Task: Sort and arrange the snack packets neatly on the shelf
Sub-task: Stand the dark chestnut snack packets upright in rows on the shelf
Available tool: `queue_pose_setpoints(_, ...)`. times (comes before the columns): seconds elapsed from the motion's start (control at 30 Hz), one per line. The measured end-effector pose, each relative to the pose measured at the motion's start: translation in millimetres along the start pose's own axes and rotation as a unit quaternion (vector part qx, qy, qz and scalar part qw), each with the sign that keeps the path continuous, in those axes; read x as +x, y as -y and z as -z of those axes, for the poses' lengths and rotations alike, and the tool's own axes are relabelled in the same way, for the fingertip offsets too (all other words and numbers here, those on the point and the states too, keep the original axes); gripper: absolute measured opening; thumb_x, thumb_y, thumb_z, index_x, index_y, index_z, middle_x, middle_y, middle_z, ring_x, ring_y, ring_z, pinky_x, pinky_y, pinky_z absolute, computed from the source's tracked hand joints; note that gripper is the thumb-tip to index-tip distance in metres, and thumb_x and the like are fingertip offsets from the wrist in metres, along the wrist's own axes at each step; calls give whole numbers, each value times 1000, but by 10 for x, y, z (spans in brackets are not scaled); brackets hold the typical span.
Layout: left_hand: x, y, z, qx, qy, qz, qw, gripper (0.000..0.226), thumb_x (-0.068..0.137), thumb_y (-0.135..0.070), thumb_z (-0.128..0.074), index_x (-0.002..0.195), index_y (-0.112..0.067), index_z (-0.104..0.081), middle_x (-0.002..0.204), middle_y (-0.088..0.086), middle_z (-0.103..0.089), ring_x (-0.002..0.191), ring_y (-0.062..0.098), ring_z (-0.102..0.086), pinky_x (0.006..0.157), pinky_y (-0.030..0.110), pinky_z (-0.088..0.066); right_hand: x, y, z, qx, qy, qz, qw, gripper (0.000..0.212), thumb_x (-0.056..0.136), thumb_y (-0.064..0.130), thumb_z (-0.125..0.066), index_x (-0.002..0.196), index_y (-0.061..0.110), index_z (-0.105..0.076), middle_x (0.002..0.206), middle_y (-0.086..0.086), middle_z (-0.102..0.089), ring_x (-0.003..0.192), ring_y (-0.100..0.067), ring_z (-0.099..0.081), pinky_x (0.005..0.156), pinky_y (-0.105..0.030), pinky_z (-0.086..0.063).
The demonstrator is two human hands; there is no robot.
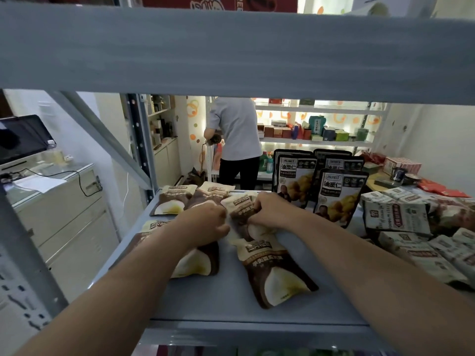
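Several brown-and-cream snack packets lie flat on the grey shelf [226, 301]. Both of my hands meet over one packet [240, 214] in the middle row. My left hand [205, 222] curls its fingers on that packet's left edge, and my right hand [272, 209] grips its right side. Another brown packet [277, 273] lies nearer to me, just right of centre. A further one [198, 263] sits partly under my left forearm. Two more [174, 199] rest at the back left. Black chestnut packets [339, 196] stand upright at the back right.
White-and-green printed packets [398, 217] are heaped at the right end of the shelf. The upper shelf beam [231, 50] hangs low overhead. A person [236, 140] stands at other shelves beyond. A white cabinet [64, 201] with a screen is on the left.
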State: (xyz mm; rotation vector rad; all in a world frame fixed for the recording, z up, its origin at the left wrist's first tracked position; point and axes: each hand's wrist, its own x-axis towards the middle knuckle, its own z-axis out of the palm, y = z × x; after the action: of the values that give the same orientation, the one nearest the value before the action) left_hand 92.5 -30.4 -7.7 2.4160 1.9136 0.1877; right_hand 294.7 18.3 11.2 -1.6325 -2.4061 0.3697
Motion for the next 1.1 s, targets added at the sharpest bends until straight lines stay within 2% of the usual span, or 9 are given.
queue_pose_setpoints(0.1,-74,-55,30,-20,-31,9,999,49,88,-46,-53,132,-25,-50,134,2,-51,119,20,-50,88,30,-40,49,51,5,29,-39,-53,997,34,82,31,-69,106,10,-55,104,-8,-56,84,-18,-56,55,-26,-40)
queue_pose_setpoints(0.23,-339,-315,64,-35,-66,-59,995,38,89,-47,-54,126,-38,-51,130,-9,-50,114,13,-51,79,27,-41,115,131,-4,1,-63,-92,994,41,95,20,-56,130,1,-45,132,-22,-41,109,-33,-52,85,-37,-50)
queue_pose_setpoints(0.33,-550,-608,81,-54,-58,-138,987,27,91,-42,-52,118,-40,-56,118,-12,-54,99,10,-55,69,26,-43,126,170,-76,-20,-39,-69,997,12,99,13,-46,92,6,-51,105,-15,-49,93,-27,-49,73,-33,-42)
queue_pose_setpoints(0.4,-646,-756,95,-47,-46,-168,984,23,94,-40,-50,114,-35,-59,109,-10,-55,95,12,-56,68,30,-49,93,187,-123,-50,-16,-48,997,25,98,10,-43,73,9,-46,93,-13,-50,88,-25,-49,68,-31,-39)
queue_pose_setpoints(0.53,-729,-862,72,-13,-31,-162,986,39,92,-58,-45,120,-35,-58,109,-6,-53,101,14,-49,76,35,-51,75,115,-138,-106,1,8,994,24,97,4,-39,101,6,-63,113,-14,-58,100,-29,-56,78,-35,-51)
queue_pose_setpoints(0.67,-778,-913,13,31,-51,-142,988,50,85,-67,-45,119,-32,-55,107,-6,-52,97,16,-50,74,33,-48,-45,74,-56,-111,25,21,993,27,95,3,-41,77,21,-51,88,0,-51,88,-25,-51,53,-27,-32)
queue_pose_setpoints(0.73,-799,-912,-15,40,-55,-130,989,50,84,-64,-46,120,-30,-53,109,-4,-52,97,18,-52,75,34,-48,-161,30,-7,-117,20,47,992,23,96,11,-41,92,19,-62,98,-2,-59,90,-23,-55,60,-31,-40)
queue_pose_setpoints(0.9,-810,-838,-84,6,-59,-110,992,50,86,-45,-47,134,-30,-48,127,-5,-53,111,21,-52,93,34,-43,-614,-37,-24,-72,-1,54,996,27,96,25,-40,109,21,-64,111,1,-63,100,-18,-56,84,-37,-49)
queue_pose_setpoints(1.1,-842,-739,-230,24,-83,-72,994,56,92,-43,-33,147,-32,-33,150,-11,-38,141,14,-29,120,47,-10,-1174,-22,-296,-10,-61,82,995,34,100,37,-44,133,31,-53,132,10,-51,122,-10,-43,98,-25,-37)
